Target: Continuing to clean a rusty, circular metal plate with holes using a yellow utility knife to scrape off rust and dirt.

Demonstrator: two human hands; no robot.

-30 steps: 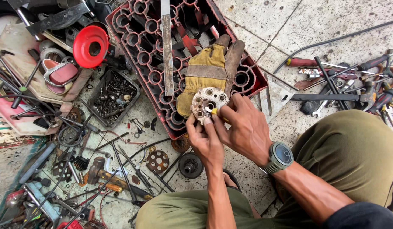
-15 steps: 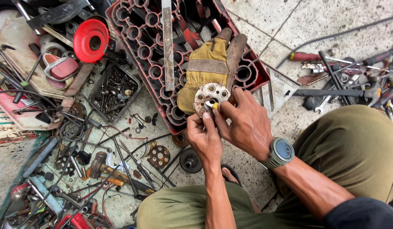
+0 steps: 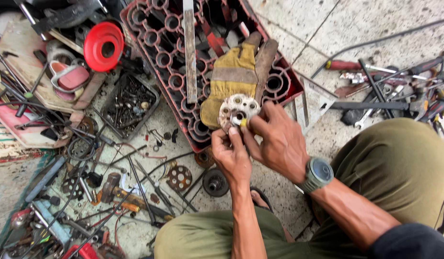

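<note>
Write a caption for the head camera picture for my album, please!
Two hands, left and right, hold a round holed metal disc above a red crate.

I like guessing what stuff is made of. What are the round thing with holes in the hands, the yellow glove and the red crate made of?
The round disc, held by the left hand and right hand, looks like metal: dull grey, grimy, with drilled holes. The glove seems to be worn yellow leather or heavy cloth with a grey band. The red crate looks like moulded plastic.

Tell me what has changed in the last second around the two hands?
Almost nothing changed. Both hands, left hand and right hand, keep their grip on the round holed metal disc, which stays over the yellow glove. Only the view shifted slightly.
</note>
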